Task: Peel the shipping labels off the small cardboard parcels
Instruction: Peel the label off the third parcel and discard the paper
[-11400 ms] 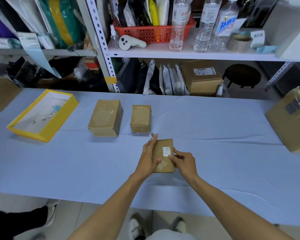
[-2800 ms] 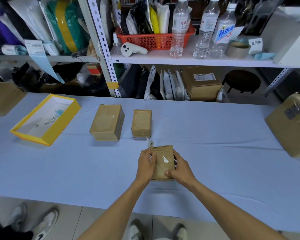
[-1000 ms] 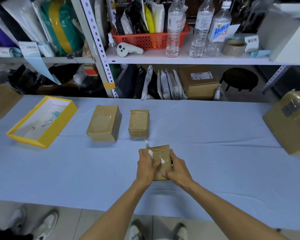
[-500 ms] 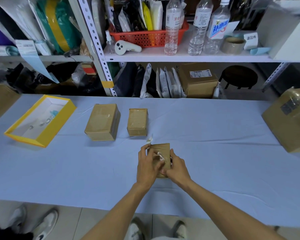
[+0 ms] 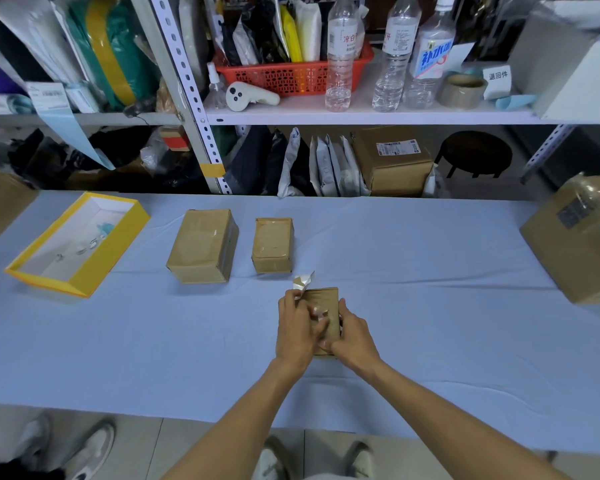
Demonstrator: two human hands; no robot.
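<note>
A small brown cardboard parcel [image 5: 326, 301] lies on the blue table near its front middle. My right hand [image 5: 353, 336] grips the parcel's right side and near end. My left hand [image 5: 297, 329] lies over its left half, fingertips at a small white label remnant [image 5: 321, 311] on top. A crumpled white strip of peeled label [image 5: 302, 281] sticks up from my left hand's fingers at the parcel's far left corner. Two more brown parcels stand behind: a bigger one [image 5: 203, 245] and a smaller one [image 5: 273, 244], both without visible labels on top.
An open yellow box [image 5: 80, 273] with small bits inside sits far left. A large wrapped carton [image 5: 579, 244] stands at the right edge and another carton [image 5: 0, 202] at the left edge. Shelving [image 5: 361, 116] with bottles and packages runs behind the table. A shoe [image 5: 90, 448] shows on the floor.
The white label patch on the held parcel has shrunk from a full sticker to a small remnant. My left hand has moved further over the parcel's top, still holding the peeled strip.
</note>
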